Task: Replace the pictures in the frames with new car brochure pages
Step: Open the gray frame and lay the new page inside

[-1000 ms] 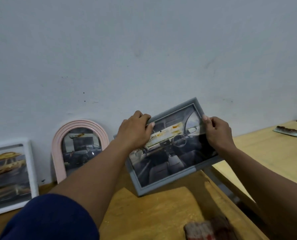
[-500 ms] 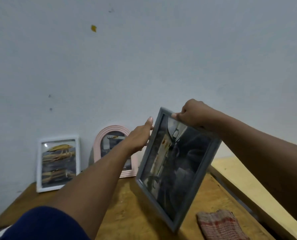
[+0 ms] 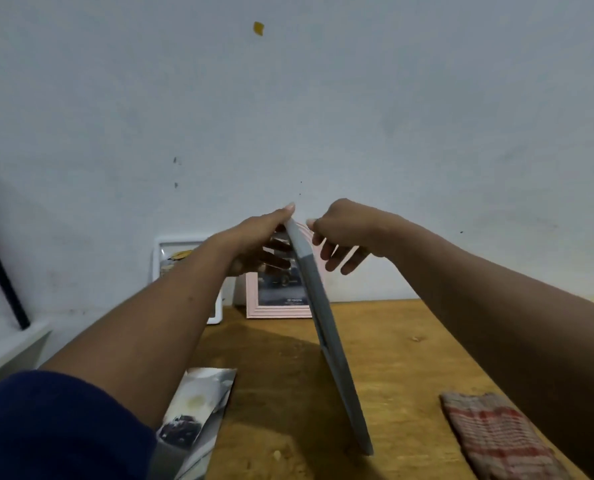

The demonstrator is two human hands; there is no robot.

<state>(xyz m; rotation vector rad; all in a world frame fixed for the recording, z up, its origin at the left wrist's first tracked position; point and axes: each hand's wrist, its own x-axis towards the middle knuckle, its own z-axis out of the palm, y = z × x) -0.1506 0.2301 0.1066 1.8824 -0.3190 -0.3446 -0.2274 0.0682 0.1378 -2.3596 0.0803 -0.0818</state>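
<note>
I judge the job to be about midway. The grey frame (image 3: 326, 327) is up on edge between my hands, edge-on to me, so I can't see what picture it carries. Its lower end is down by the worktop's (image 3: 410, 358) near edge, and I can't tell whether it touches the wood. My left hand (image 3: 261, 237) grips its top, with the thumb along the edge and the fingers curled behind. My right hand (image 3: 347, 233) pinches the same top corner with thumb and forefinger, the other fingers loose and apart.

The pink frame (image 3: 278, 306) and the white frame (image 3: 160, 258) lean on the wall (image 3: 288, 98) at the far edge. Both show car pictures, though I can't say whether they are old or new. Loose brochure pages (image 3: 198, 403) lie at the near left, so I reckon some swapping is left to do.

The worktop is bare yellowish wood, with a checked cloth (image 3: 496, 438) at the near right. The wall is pale, scuffed and dim.
</note>
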